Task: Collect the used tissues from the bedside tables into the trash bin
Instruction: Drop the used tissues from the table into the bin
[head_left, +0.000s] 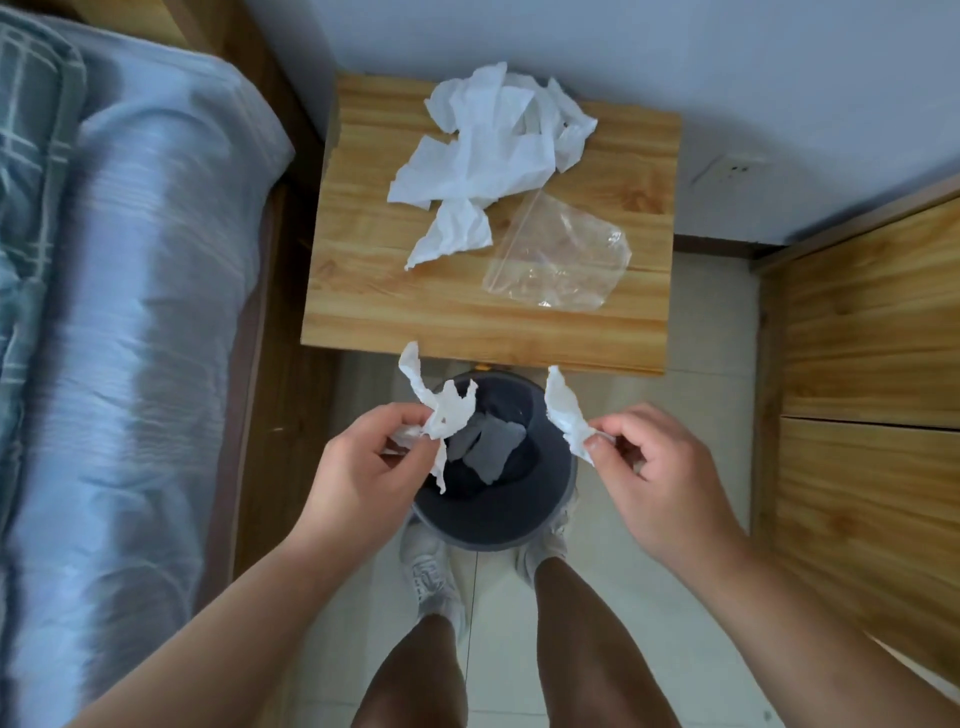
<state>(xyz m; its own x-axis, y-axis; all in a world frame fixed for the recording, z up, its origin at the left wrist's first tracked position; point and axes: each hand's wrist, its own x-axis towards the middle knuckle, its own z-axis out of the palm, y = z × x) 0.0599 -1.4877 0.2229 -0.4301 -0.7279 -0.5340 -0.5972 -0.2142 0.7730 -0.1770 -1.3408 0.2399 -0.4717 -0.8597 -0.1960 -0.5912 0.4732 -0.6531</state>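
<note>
A dark round trash bin (483, 525) stands on the floor in front of the wooden bedside table (395, 306), with grey tissue pieces (491, 449) lying inside it. My left hand (358, 467) pinches a crumpled white tissue (441, 413) over the bin's left rim. My right hand (670, 478) pinches another white tissue scrap (566, 410) over the right rim. A heap of crumpled white tissues (493, 145) lies on the far half of the table top.
A clear plastic zip bag (561, 260) lies on the table near the tissues. A bed with a blue cover (130, 312) runs along the left. A wooden cabinet (872, 395) stands on the right. My legs and shoes (431, 577) are on the tiled floor behind the bin.
</note>
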